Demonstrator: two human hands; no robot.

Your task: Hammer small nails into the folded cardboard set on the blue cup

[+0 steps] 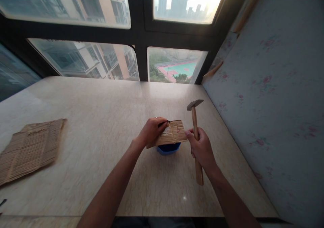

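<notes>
My left hand [153,130] is closed on the left side of a small corrugated cardboard piece [174,133], thumb and fingers near a small dark item at its top edge that is too small to name. My right hand [201,147] is wrapped round the wooden handle of a hammer [194,118], its metal head pointing up and away from me. The right thumb and fingertips are at the cardboard's right edge. Beneath the cardboard stands a blue bowl [168,149], partly covered; its contents are hidden.
A larger corrugated cardboard sheet [32,147] lies on the marble-look ledge [101,120] at the left. A dark thin object [3,202] shows at the lower left edge. Windows [177,64] stand behind the ledge, and a floral wall [268,103] bounds the right.
</notes>
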